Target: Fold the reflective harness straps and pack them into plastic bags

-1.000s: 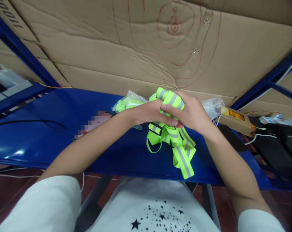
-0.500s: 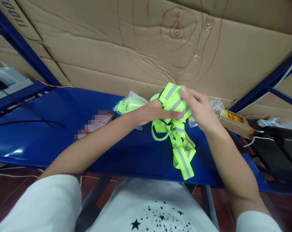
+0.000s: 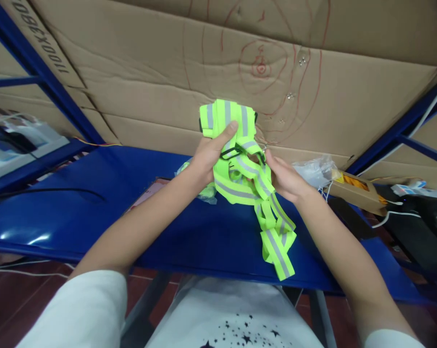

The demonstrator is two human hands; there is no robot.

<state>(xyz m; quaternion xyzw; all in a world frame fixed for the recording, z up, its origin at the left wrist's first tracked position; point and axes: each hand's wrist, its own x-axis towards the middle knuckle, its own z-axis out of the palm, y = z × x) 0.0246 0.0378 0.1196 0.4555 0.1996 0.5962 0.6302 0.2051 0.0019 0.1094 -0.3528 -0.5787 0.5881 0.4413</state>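
Observation:
A neon-yellow reflective strap harness (image 3: pixel 245 169) with grey stripes and black buckles hangs between my two hands above the blue table. My left hand (image 3: pixel 211 153) is closed round its folded upper bundle, with the thumb pressed across the front. On the right side, my right hand (image 3: pixel 281 175) grips the looser straps near a black fitting; its fingertips are partly hidden behind the webbing. Loops trail down toward the table's front edge. Behind my left forearm lies a clear plastic bag (image 3: pixel 207 192) with more neon-yellow material in it, mostly covered.
The blue table (image 3: pixel 95 193) backs onto a cardboard wall (image 3: pixel 138 87) with red drawn lines. On the right are a crumpled clear bag (image 3: pixel 316 170) and an open cardboard box (image 3: pixel 361 192). A phone (image 3: pixel 146 194) lies partly under my left forearm. A black cable (image 3: pixel 59 192) crosses the left side.
The folded bundle has turned and moved left and up in my left hand. My right hand has left the bundle's top and now holds the looser straps lower down. The view has shifted slightly.

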